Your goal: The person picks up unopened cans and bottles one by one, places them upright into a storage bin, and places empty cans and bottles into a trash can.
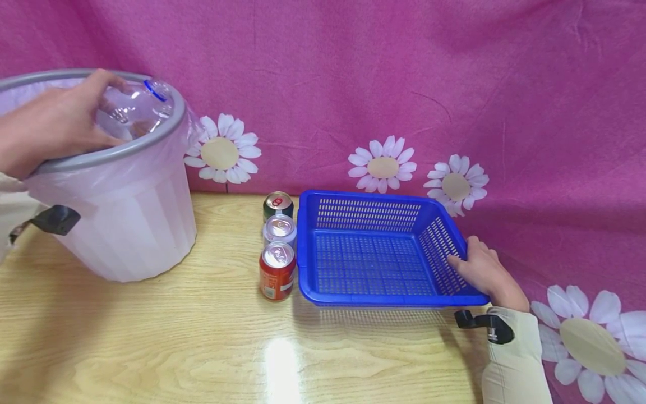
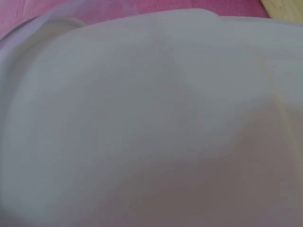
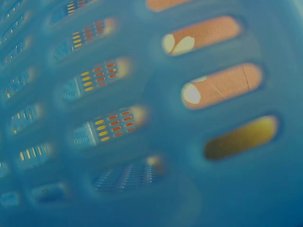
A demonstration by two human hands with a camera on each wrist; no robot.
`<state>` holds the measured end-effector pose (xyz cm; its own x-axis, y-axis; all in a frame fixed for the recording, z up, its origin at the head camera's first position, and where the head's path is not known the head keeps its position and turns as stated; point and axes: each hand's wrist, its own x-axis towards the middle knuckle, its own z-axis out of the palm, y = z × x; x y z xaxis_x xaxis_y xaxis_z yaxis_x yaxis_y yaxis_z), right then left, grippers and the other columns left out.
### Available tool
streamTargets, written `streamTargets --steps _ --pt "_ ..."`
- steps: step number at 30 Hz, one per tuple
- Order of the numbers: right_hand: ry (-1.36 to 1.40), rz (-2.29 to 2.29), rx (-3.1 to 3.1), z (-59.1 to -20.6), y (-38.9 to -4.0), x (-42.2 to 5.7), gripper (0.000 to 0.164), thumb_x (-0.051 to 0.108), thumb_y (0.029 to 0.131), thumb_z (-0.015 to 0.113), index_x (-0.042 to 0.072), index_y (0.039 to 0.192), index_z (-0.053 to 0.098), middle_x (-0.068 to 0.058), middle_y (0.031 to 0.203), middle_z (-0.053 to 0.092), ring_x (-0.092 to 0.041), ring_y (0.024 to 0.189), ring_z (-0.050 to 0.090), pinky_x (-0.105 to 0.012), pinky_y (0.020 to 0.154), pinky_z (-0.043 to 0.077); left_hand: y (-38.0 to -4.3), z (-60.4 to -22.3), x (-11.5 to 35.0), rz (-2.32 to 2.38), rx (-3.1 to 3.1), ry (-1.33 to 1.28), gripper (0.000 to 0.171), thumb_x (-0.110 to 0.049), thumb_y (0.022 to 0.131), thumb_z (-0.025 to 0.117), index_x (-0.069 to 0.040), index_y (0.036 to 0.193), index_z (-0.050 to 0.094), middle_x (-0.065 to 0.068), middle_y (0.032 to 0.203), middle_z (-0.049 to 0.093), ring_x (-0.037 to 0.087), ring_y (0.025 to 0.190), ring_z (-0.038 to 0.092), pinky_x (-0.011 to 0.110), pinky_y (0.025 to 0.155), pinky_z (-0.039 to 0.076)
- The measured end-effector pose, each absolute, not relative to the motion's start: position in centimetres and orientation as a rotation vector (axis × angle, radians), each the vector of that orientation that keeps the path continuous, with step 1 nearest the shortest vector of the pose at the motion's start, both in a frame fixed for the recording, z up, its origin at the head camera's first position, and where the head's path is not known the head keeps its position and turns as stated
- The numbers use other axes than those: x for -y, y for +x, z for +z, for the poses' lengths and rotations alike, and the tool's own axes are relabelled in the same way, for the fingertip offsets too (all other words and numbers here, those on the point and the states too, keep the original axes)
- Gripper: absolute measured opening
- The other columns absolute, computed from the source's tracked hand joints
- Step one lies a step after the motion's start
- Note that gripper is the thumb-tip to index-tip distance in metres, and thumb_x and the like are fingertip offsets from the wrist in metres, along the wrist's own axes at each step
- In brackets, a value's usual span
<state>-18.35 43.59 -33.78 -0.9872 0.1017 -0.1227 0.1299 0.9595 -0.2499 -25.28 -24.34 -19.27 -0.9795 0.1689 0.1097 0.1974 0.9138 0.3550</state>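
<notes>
At the left in the head view, my left hand (image 1: 68, 120) reaches over the rim of a white bin (image 1: 136, 219). Its fingers and thumb are around a clear plastic bottle (image 1: 133, 106) with a blue ring at its neck, inside the bin mouth. Blurred white bin wall fills most of the left wrist view. My right hand (image 1: 487, 272) grips the right side of a blue plastic basket (image 1: 373, 261), thumb over the inner side. Slotted basket wall (image 3: 156, 132) fills the right wrist view. The basket has nothing in it.
Left of the basket stand a red can (image 1: 276, 280), a pale can (image 1: 280, 229) and a dark green can (image 1: 278, 203) in a row. A thin plastic liner (image 1: 192, 126) hangs over the bin's grey rim. Behind the wooden table (image 1: 212, 348) hangs a magenta flowered cloth (image 1: 313, 101).
</notes>
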Motion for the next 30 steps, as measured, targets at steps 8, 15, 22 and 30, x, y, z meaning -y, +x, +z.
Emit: streamTargets --steps 8,15,22,30 --pt "0.172 -0.392 -3.011 -33.76 -18.33 -43.49 0.057 0.038 0.095 0.051 -0.010 0.123 0.038 -0.028 0.107 0.051 -0.047 0.099 0.051 -0.055 0.077 0.046 -25.18 -19.31 24.28 -0.589 3.002 -0.279 0.097 -0.031 0.078 0.079 -0.016 0.153 0.019 0.036 0.135 0.046 0.055 0.111 0.047 0.047 0.076 0.036" --pt "0.183 -0.408 -2.989 -33.70 -18.31 -43.44 0.062 0.039 0.096 0.050 -0.012 0.128 0.034 -0.029 0.110 0.050 -0.048 0.101 0.048 -0.058 0.082 0.045 -25.18 -19.39 24.08 -0.673 2.959 -0.317 0.093 -0.038 0.080 0.077 -0.015 0.151 0.022 0.033 0.139 0.047 0.052 0.123 0.045 0.059 0.093 0.031" --pt "0.180 -0.415 -2.978 -33.71 -18.32 -43.50 0.064 0.040 0.096 0.049 -0.012 0.130 0.032 -0.029 0.111 0.049 -0.047 0.101 0.049 -0.058 0.082 0.046 -25.18 -19.38 23.99 -0.642 2.910 -0.358 0.087 -0.041 0.082 0.075 -0.012 0.149 0.027 0.032 0.135 0.052 0.048 0.120 0.048 0.056 0.093 0.032" --pt "0.161 -0.386 -3.013 -33.85 -18.48 -43.59 0.058 0.038 0.095 0.050 -0.011 0.123 0.036 -0.028 0.107 0.051 -0.048 0.099 0.049 -0.056 0.080 0.044 -25.12 -19.17 23.77 -0.566 2.889 -0.329 0.085 -0.046 0.083 0.072 -0.008 0.146 0.030 0.032 0.132 0.054 0.048 0.118 0.051 0.059 0.090 0.037"
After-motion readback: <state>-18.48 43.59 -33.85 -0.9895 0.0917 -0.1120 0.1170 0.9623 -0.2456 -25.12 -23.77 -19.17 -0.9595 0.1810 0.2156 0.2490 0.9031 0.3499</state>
